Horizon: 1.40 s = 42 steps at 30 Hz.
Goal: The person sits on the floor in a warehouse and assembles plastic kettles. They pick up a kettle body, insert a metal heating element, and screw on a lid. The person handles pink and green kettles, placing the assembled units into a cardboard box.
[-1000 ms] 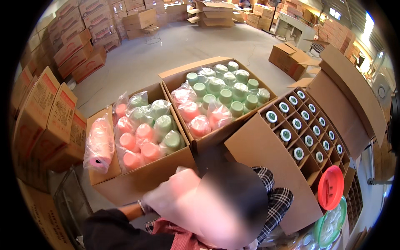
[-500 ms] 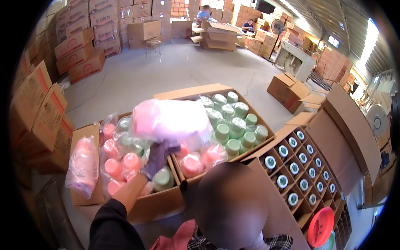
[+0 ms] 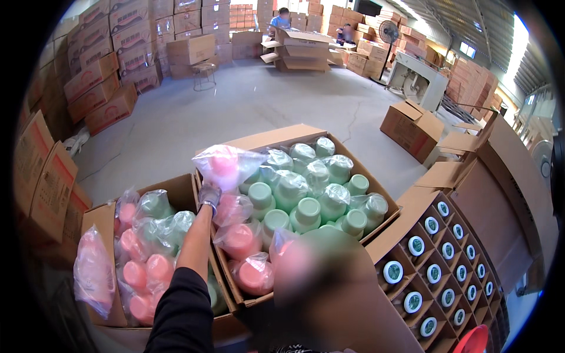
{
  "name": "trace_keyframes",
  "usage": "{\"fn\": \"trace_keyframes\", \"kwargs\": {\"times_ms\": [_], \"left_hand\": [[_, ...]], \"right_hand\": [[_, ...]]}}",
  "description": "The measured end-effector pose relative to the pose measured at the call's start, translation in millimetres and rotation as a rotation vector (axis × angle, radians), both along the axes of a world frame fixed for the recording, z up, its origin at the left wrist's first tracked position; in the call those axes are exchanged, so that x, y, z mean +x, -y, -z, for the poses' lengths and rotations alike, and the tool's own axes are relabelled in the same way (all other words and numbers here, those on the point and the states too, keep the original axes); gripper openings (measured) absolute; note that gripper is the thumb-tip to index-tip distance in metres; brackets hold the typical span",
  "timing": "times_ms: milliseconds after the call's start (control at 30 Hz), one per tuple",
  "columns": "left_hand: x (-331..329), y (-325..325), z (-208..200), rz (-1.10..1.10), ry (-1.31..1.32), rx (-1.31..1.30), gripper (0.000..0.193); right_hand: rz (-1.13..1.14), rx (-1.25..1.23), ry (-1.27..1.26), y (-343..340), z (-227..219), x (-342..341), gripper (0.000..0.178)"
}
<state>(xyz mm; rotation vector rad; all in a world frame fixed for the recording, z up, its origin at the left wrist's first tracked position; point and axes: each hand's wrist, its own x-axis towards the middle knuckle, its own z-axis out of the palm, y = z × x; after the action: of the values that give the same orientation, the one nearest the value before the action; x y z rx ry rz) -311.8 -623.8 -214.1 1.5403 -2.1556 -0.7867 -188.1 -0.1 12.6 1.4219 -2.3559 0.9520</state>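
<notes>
My left hand [image 3: 210,195], in a greyish-purple glove, is closed on a pink bottle [image 3: 223,163] in a clear plastic bag. It holds the bottle at the far left corner of the middle carton [image 3: 259,140]. Beside it in that carton stand bagged pink bottles [image 3: 240,240] and several pale green bottles [image 3: 307,213], some bagged. My forearm, in a dark sleeve, crosses the left carton [image 3: 101,220], which also holds pink and green bottles. My right hand does not show; a blurred round shape [image 3: 326,288] covers the lower middle.
A bagged pink bundle [image 3: 95,273] lies on the left carton's flap. At right, a divided carton [image 3: 376,252] holds white-lidded containers [image 3: 416,245]. A red round object [image 3: 472,340] sits at the lower right. Further off are a closed carton [image 3: 412,126], a stool [image 3: 204,70] and two people.
My left hand has moved from over the left carton to the middle carton's far left corner, bringing the bagged pink bottle down there. The view has shifted slightly.
</notes>
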Motion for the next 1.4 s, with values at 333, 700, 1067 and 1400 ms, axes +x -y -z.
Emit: {"fn": "trace_keyframes", "kwargs": {"times_ms": [333,700,1067,1400], "left_hand": [[-8,-31,-28,0.151,0.444,-0.074,0.038],[-50,-68,-64,0.603,0.444,-0.806,0.071],[-39,1,-21,0.335,0.689,-0.139,0.092],[-72,-188,-25,1.044,0.503,-0.251,0.092]], "right_hand": [[0.003,0.014,0.018,1,2,-3,0.033],[-0.015,-0.003,0.017,-6,6,-4,0.030],[0.045,-0.023,0.059,-3,14,-15,0.029],[-0.011,-0.071,0.050,-6,5,-8,0.033]]}}
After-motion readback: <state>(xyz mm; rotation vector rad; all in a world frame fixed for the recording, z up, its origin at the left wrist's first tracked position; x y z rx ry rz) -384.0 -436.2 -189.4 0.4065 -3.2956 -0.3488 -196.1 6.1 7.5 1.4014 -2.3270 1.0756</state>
